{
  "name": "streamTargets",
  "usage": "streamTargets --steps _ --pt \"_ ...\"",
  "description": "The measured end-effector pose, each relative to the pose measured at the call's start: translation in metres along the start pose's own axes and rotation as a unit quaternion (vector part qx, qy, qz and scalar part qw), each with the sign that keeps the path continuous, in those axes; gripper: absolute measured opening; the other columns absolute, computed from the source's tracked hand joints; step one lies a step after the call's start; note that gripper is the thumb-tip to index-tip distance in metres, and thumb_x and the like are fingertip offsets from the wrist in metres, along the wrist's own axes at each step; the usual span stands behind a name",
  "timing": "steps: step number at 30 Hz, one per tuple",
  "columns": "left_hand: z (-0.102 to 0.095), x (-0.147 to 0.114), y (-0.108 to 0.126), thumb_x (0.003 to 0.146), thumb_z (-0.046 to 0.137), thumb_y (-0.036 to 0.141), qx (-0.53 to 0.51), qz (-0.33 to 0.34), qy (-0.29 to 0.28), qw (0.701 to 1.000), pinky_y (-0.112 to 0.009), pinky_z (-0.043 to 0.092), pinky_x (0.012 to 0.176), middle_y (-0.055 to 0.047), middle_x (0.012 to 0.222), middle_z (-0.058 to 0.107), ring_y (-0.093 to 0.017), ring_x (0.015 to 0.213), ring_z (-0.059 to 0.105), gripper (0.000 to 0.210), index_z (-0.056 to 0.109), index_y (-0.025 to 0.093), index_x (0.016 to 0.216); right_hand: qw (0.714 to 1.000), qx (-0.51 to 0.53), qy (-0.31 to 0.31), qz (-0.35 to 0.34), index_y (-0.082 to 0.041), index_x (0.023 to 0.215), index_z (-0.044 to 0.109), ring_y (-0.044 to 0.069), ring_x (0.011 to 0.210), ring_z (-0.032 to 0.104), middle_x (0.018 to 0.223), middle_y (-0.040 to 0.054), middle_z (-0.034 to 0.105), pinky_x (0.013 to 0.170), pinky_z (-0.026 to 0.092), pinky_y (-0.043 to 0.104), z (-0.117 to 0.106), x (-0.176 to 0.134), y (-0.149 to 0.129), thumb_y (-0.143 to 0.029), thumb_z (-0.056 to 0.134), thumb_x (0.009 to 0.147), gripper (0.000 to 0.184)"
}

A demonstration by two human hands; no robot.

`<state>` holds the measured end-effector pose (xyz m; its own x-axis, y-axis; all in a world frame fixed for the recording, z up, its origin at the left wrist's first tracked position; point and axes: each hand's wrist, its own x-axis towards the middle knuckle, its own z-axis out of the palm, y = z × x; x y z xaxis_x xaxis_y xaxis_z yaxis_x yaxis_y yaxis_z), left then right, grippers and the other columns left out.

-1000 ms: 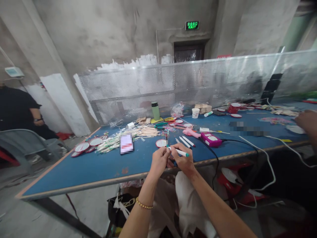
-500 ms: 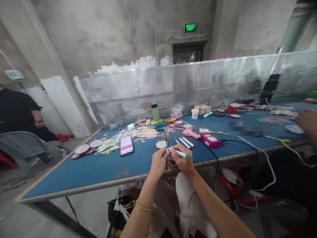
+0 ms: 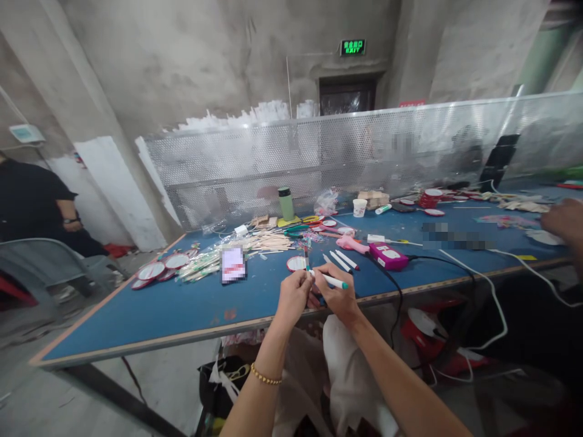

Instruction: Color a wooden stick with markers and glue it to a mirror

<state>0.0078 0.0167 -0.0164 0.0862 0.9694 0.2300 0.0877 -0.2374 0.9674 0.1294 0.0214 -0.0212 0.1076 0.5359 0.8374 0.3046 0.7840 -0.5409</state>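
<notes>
My right hand [image 3: 337, 291] is closed around a white marker [image 3: 336, 280] with a green end, held like a pen and slanting down to the right. Beside it, my left hand [image 3: 294, 294] pinches a thin, narrow stick [image 3: 306, 260] that stands up from the fingers and shows dark and teal colour. The marker's other end meets the left fingertips; my fingers hide the exact contact. Both hands are at the table's front edge, above my lap. Just behind them lie a round white disc [image 3: 296, 263] with a red rim and several white markers [image 3: 347, 260].
Left on the blue table [image 3: 150, 321] are a phone [image 3: 234, 264], wooden sticks [image 3: 272, 241] and red-rimmed discs [image 3: 151, 271]. A green bottle [image 3: 286, 205], a paper cup [image 3: 359, 208], a pink glue gun [image 3: 353, 244] and a purple box [image 3: 388, 256] with cables stand behind and right. Another person's hand [image 3: 565, 224] is far right.
Both hands keep the same grip and nearly the same place. Only the camera's view has shifted very slightly.
</notes>
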Motion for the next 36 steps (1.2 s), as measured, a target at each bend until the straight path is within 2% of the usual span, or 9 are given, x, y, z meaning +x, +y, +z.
streamTargets --steps 11,20,36 --pt "-0.0008 -0.0003 -0.0015 0.077 0.061 0.053 0.008 0.005 -0.006 1.000 -0.024 0.045 0.036 0.004 0.048 0.059 -0.016 0.037 0.059 0.035 0.048 0.023 0.065 1.000 -0.005 -0.013 -0.005 -0.020 0.075 0.067 0.012 0.051 0.058 0.062 -0.0003 0.067 0.053 0.049 0.024 -0.0004 0.0002 -0.0002 -0.024 0.056 0.089 0.019" --pt "-0.0001 -0.0014 -0.0012 0.079 0.060 0.056 0.006 0.004 -0.011 1.000 -0.025 0.045 0.036 0.005 0.045 0.057 -0.017 0.036 0.058 0.037 0.048 0.023 0.066 1.000 0.001 0.006 -0.010 -0.020 0.073 0.066 0.012 0.054 0.060 0.064 -0.0003 0.068 0.055 0.050 0.023 0.0004 -0.0014 0.0013 -0.023 0.056 0.090 0.020" --pt "-0.0013 -0.0001 -0.0052 0.082 0.059 0.052 0.028 0.016 0.000 0.999 -0.023 0.043 0.037 0.004 0.046 0.058 -0.016 0.038 0.059 0.035 0.049 0.023 0.065 1.000 -0.001 -0.016 0.008 -0.020 0.075 0.069 0.013 0.052 0.059 0.063 0.0006 0.068 0.054 0.050 0.025 -0.0013 -0.0010 -0.0023 -0.026 0.055 0.091 0.022"
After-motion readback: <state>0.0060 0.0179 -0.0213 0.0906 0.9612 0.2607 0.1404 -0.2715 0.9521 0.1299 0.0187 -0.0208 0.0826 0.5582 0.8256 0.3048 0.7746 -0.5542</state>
